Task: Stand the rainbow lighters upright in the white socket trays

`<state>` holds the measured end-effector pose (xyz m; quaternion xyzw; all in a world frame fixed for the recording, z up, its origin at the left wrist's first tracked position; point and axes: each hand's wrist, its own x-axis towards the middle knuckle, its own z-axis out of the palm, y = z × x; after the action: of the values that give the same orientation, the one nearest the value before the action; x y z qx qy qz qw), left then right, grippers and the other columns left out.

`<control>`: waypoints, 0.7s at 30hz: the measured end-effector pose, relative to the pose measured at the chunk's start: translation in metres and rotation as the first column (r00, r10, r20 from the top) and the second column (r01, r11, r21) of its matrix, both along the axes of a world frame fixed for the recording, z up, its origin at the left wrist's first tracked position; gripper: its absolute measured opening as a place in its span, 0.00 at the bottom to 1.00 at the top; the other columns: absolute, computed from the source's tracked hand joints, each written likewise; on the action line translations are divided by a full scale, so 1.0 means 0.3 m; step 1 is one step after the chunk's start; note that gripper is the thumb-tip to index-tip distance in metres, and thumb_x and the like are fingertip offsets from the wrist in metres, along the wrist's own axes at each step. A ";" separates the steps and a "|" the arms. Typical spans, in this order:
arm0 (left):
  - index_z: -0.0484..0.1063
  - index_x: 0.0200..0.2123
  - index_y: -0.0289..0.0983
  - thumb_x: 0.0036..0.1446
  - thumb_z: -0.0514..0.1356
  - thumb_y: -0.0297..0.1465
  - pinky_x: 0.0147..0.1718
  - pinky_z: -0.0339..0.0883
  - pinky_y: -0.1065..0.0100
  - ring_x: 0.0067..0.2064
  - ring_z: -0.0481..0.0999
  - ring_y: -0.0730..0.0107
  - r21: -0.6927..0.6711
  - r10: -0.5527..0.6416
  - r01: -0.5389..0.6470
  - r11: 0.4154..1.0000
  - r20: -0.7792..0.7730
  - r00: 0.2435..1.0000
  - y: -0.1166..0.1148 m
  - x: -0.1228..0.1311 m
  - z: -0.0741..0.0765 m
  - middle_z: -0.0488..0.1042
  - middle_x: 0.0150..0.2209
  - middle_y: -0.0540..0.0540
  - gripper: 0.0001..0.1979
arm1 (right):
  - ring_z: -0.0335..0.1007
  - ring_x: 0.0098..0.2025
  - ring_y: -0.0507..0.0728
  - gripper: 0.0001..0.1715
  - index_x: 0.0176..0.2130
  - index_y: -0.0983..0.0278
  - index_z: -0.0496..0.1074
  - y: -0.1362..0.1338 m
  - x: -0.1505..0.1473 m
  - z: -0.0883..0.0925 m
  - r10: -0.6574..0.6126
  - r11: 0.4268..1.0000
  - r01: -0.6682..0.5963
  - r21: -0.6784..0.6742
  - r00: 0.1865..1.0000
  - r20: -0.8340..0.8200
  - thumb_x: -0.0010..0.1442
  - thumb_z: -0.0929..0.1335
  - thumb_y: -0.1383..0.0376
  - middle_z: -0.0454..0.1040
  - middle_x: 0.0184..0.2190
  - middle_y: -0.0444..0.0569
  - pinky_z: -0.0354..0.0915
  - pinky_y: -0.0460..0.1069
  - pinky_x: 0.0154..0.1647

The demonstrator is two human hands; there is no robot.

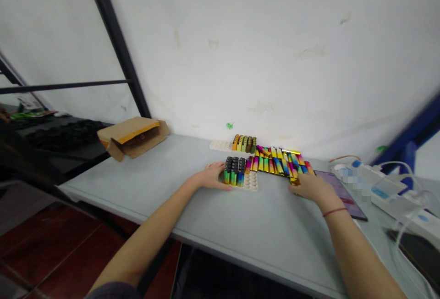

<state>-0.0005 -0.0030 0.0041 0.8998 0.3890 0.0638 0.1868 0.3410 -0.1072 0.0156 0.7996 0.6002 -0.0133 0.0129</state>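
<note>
My left hand [210, 177] lies with thumb and fingers spread around the left end of a white holed tray [253, 183]. Its thumb runs along the tray's front edge. Standing upright in the tray are several small coloured tubes with dark tops [234, 171]; the holes at its right end show bare. Over at the right edge of a pile of shiny rainbow-coloured tubes [271, 165], my right hand [311, 186] has its fingers bent down. Gold foil shows beside those fingertips, but what lies between them is hidden.
Behind stands a second white tray [220, 145] with gold and brown tubes [244, 144]. An opened cardboard box [137, 134] lies at the left. On the right are a tablet [343, 196], white power strips with cables [385, 189] and a dark phone [417, 251]. A wall closes off the back.
</note>
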 end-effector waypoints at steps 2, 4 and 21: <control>0.60 0.63 0.34 0.45 0.68 0.53 0.65 0.49 0.52 0.65 0.59 0.42 0.002 0.003 -0.003 1.000 -0.001 1.000 -0.001 0.000 0.001 0.62 0.64 0.35 0.47 | 0.74 0.47 0.68 0.23 0.49 0.67 0.74 0.003 0.006 -0.003 0.011 0.998 -0.011 -0.057 1.000 0.006 0.58 0.67 0.57 0.76 0.47 0.65 0.65 0.56 0.42; 0.60 0.63 0.35 0.45 0.68 0.53 0.65 0.49 0.52 0.65 0.59 0.42 0.006 0.000 0.000 1.000 -0.006 1.000 -0.001 -0.001 0.000 0.63 0.64 0.36 0.47 | 0.74 0.47 0.67 0.23 0.50 0.70 0.74 0.005 -0.016 0.002 0.065 0.994 -0.063 -0.084 0.998 0.011 0.57 0.67 0.61 0.76 0.46 0.66 0.65 0.55 0.43; 0.62 0.61 0.35 0.46 0.68 0.53 0.64 0.50 0.53 0.64 0.60 0.42 0.014 -0.004 0.005 1.000 -0.018 1.000 0.003 0.003 -0.005 0.64 0.62 0.36 0.45 | 0.74 0.36 0.60 0.14 0.35 0.67 0.76 -0.010 -0.148 0.061 0.344 0.931 -0.361 -0.050 0.916 -0.207 0.58 0.68 0.58 0.79 0.35 0.55 0.60 0.49 0.32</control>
<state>0.0003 -0.0021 0.0027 0.9025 0.3883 0.0580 0.1770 0.2966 -0.1102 0.0339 0.6717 0.7318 -0.1149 -0.0088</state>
